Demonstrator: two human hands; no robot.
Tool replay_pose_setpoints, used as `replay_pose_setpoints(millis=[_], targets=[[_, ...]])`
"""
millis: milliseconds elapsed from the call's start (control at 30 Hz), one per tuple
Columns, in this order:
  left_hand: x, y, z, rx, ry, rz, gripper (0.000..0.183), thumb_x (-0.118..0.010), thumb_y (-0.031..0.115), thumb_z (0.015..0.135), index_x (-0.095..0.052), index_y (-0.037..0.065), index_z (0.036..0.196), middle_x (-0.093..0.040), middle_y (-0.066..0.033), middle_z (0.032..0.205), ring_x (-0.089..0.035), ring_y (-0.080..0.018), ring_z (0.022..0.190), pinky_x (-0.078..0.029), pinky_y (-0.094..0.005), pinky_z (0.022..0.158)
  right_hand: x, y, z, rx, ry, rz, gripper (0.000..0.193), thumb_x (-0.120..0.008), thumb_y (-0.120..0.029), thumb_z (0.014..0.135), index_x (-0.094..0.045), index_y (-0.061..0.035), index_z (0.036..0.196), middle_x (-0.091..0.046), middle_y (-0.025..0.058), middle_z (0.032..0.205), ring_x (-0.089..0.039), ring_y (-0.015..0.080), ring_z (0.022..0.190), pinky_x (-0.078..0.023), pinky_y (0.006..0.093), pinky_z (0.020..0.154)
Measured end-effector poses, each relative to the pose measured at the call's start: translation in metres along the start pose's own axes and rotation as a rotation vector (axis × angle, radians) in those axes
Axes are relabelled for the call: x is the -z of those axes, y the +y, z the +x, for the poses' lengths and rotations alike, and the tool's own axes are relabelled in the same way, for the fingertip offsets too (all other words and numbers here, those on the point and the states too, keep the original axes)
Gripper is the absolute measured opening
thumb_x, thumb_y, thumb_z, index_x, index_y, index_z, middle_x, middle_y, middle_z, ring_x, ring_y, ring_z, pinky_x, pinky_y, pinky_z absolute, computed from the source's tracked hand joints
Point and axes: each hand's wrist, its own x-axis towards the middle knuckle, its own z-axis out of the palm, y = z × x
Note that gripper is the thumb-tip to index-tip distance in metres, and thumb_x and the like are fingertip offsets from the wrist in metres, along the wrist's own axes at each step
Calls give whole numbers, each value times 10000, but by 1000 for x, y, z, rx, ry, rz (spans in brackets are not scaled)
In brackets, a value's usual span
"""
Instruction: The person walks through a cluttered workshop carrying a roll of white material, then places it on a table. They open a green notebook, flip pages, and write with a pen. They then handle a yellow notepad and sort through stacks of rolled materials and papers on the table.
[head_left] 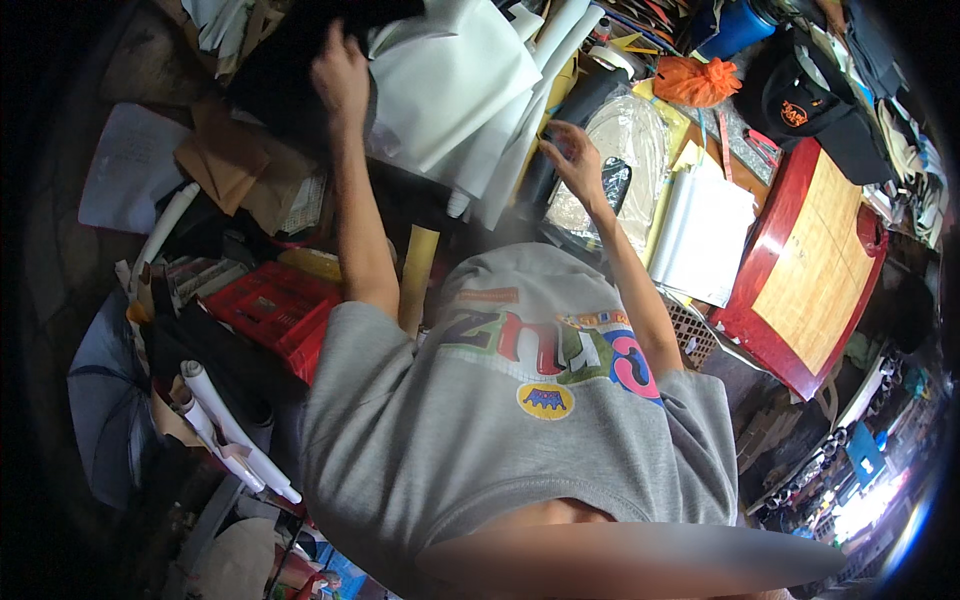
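My left hand (342, 78) is at the top, over a black sheet of material (285, 70). Its fingers are stretched and apart, and nothing shows in them; whether they touch the sheet I cannot tell. Right of it lies a large white sheet (455, 85), its surface creased, beside long white rolls (565, 35). My right hand (578, 165) hovers with loosely curved fingers and thumb apart, holding nothing visible. It is near a dark roll (540, 165) and a clear plastic bag with pale contents (635, 135).
To the right lie silvery-white sheets (700, 235) and a red-framed wooden board (800, 270). An orange pouch (697, 82) and a black cap (800, 90) sit farther back. At left stand a red crate (275, 310), brown paper (225, 160) and white rolls (235, 430).
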Motion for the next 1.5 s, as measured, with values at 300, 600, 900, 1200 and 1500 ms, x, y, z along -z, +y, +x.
replay_pose_setpoints(millis=[300,600,900,1200,1500], targets=[[58,58,94,-223,177,29,366,-588,178,910,-601,113,1269,-665,-253,872,-645,-439,788,-500,-524,695,-41,-37,94,-61,68,145,966,-864,-327,713,-324,17,1436,-494,264,1345,-601,334,1140,-528,392,904],[-58,81,4,-436,157,-23,847,-764,337,764,-367,113,1478,-600,-275,1151,-593,-446,1051,-480,-529,852,-33,-37,119,-199,-50,219,934,-883,-340,701,-401,75,1386,-563,246,1262,-644,278,1026,-536,364,866],[-76,35,-10,-298,29,3,953,-814,262,763,-261,127,1527,-493,-164,1419,-465,-323,1321,-314,-537,1092,-23,-60,111,-371,-117,902,580,-774,-325,826,-552,-33,1276,-611,122,1223,-559,211,1134,-423,373,1004],[-67,7,95,-71,-98,-45,620,-736,167,787,-524,101,1366,-652,-297,1041,-633,-459,970,-518,-503,813,-65,-80,87,-310,-118,904,703,-750,-302,853,-378,-33,1386,-479,132,1363,-496,258,1224,-441,386,964],[-14,-76,196,-56,84,-221,546,-725,168,819,-552,13,1313,-631,-237,1218,-590,-381,1155,-459,-427,970,-77,-110,115,-356,-126,899,487,-677,-188,911,-473,6,1309,-595,129,1184,-610,244,1037,-525,381,908]])
